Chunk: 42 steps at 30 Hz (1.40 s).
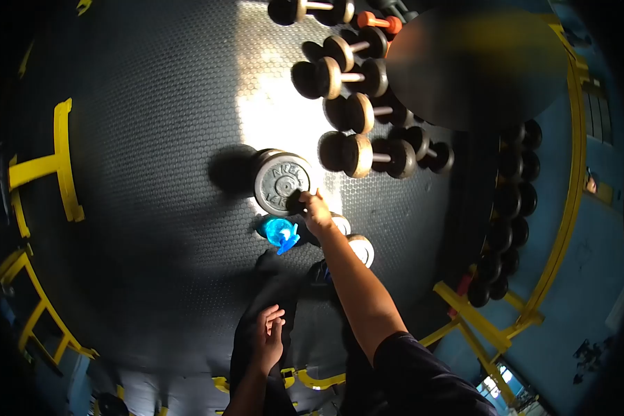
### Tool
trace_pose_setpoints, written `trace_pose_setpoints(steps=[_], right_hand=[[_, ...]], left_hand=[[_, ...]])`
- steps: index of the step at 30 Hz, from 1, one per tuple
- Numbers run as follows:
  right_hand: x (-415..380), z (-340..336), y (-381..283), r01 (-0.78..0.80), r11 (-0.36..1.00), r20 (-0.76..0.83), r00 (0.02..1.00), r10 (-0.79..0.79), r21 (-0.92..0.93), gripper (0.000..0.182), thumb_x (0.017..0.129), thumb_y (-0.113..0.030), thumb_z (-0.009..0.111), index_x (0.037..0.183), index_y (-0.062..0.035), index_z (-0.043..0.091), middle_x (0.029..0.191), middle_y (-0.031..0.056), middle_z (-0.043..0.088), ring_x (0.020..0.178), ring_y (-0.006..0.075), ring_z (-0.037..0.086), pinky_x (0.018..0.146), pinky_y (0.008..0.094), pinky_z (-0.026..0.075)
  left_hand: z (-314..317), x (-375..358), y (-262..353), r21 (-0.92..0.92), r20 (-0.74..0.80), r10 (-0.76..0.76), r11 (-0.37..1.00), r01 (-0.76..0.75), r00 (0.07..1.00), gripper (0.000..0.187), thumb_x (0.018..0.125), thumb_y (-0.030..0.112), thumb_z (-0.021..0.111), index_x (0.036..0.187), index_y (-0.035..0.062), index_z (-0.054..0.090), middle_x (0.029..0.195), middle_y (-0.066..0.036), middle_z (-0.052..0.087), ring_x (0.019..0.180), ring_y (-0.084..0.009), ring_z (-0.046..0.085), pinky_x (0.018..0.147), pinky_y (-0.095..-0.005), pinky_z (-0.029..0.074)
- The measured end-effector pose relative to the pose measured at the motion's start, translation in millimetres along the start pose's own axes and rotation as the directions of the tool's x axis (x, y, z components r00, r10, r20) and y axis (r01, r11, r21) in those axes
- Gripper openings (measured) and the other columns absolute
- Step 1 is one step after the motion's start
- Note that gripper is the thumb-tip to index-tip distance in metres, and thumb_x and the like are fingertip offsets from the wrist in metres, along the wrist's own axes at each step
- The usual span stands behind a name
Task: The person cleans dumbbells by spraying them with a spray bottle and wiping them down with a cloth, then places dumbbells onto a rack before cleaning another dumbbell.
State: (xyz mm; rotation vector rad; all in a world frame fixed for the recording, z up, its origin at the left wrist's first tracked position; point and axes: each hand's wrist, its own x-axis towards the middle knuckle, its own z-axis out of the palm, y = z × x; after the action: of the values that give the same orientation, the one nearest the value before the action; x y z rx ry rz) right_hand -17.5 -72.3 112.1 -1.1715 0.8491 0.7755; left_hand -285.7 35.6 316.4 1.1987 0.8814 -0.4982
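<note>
My right hand (317, 211) reaches down to the lower right edge of a round grey dumbbell end (283, 184) with raised lettering, its fingers bent against the rim. Just below that disc, a blue spray bottle (279, 234) stands on the black floor. Near my forearm, partly behind it, lies another dumbbell with a pale disc (360, 250). My left hand (270, 335) hangs over my dark-clothed leg, fingers apart, with nothing in it.
Several dumbbells (358, 155) lie in a column on the textured mat (159, 90), with an orange one (379, 22) at the top. A rack of black dumbbells (509, 200) stands right. Yellow frames (64, 159) line the left. A blurred round shape covers the upper right.
</note>
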Motion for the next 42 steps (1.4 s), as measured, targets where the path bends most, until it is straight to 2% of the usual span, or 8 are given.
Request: trace_pose_setpoints(steps=[7,9,15,21,29,34,39,42], right_hand=[[-108,-22,82,0.386,0.856,-0.011,0.91,-0.415,-0.344,0.06,0.089,-0.004,0.061,0.143,-0.0096,0.036,0.12,0.0144,0.06,0.096,0.0166,0.058,0.074,0.0298,0.05],[-161,-26,93,0.085,0.962,-0.068,0.992,-0.106,-0.26,0.058,0.086,-0.008,0.064,0.139,-0.0046,0.041,0.123,0.0162,0.061,0.109,0.0226,0.06,0.089,0.0345,0.05],[-241,-64,155,-0.074,0.944,-0.104,0.994,0.042,-0.322,0.032,0.089,-0.007,0.063,0.12,-0.0042,0.059,0.107,0.009,0.067,0.094,0.015,0.061,0.08,0.0282,0.05],[-263,-100,195,-0.061,0.804,-0.308,0.939,-0.155,-0.592,0.032,0.085,-0.016,0.063,0.113,-0.0019,0.067,0.105,0.0154,0.071,0.098,0.0259,0.068,0.086,0.0354,0.052],[-184,-147,262,-0.175,0.887,-0.536,0.839,-0.093,-0.428,0.053,0.083,-0.022,0.069,0.131,-0.0046,0.055,0.122,0.0187,0.062,0.116,0.0313,0.059,0.099,0.0372,0.047],[-132,-169,242,-0.452,0.611,-0.655,0.741,-0.147,-0.649,0.093,0.076,-0.034,0.08,0.15,-0.025,0.024,0.145,0.0184,0.034,0.128,0.0382,0.045,0.101,0.0503,0.045],[-65,-232,251,-0.34,0.308,-0.392,0.912,-0.124,-0.888,0.088,0.069,-0.04,0.083,0.137,-0.0077,0.037,0.136,0.0207,0.041,0.118,0.0383,0.056,0.097,0.0453,0.05],[-47,-256,263,-0.249,0.117,-0.268,0.941,-0.205,-0.962,0.094,0.065,-0.048,0.084,0.133,-0.0031,0.037,0.133,0.022,0.043,0.113,0.0373,0.059,0.094,0.0436,0.052]], left_hand=[[1,3,10,0.099,0.047,0.036,0.994,-0.041,0.998,0.03,0.102,0.019,0.049,0.129,0.0045,0.05,0.121,-0.013,0.061,0.101,-0.0168,0.062,0.089,-0.0307,0.049],[1,5,20,0.189,0.149,0.057,0.978,-0.085,0.987,0.031,0.101,0.016,0.051,0.129,0.004,0.049,0.115,-0.013,0.063,0.098,-0.0159,0.061,0.089,-0.032,0.049],[-8,17,49,0.399,0.313,0.198,0.86,-0.318,0.929,0.033,0.099,0.019,0.055,0.129,0.0056,0.05,0.113,-0.013,0.066,0.092,-0.0166,0.065,0.08,-0.0301,0.052],[-45,20,72,0.707,0.409,-0.014,0.637,-0.307,0.912,0.05,0.092,0.023,0.064,0.135,0.0074,0.045,0.119,-0.015,0.062,0.096,-0.0227,0.063,0.087,-0.037,0.051],[-77,141,22,0.884,0.456,-0.159,0.197,-0.424,0.876,0.088,0.081,0.025,0.075,0.149,0.0104,0.022,0.143,-0.025,0.038,0.132,-0.0392,0.041,0.108,-0.046,0.038],[-47,225,-18,0.861,0.505,-0.114,-0.002,-0.509,0.855,0.101,0.078,0.027,0.079,0.153,0.0106,0.013,0.149,-0.025,0.028,0.139,-0.0413,0.031,0.112,-0.0477,0.033],[-18,301,-66,0.642,0.734,0.093,-0.419,-0.642,0.673,0.117,0.068,0.065,0.075,0.149,0.0012,0.02,0.152,-0.026,0.024,0.143,-0.0404,0.022,0.116,-0.0507,0.023],[-5,324,-84,0.58,0.811,0.287,-0.277,-0.766,0.51,0.112,0.066,0.067,0.074,0.144,0.0008,0.031,0.15,-0.025,0.03,0.141,-0.0386,0.027,0.115,-0.0483,0.025]])
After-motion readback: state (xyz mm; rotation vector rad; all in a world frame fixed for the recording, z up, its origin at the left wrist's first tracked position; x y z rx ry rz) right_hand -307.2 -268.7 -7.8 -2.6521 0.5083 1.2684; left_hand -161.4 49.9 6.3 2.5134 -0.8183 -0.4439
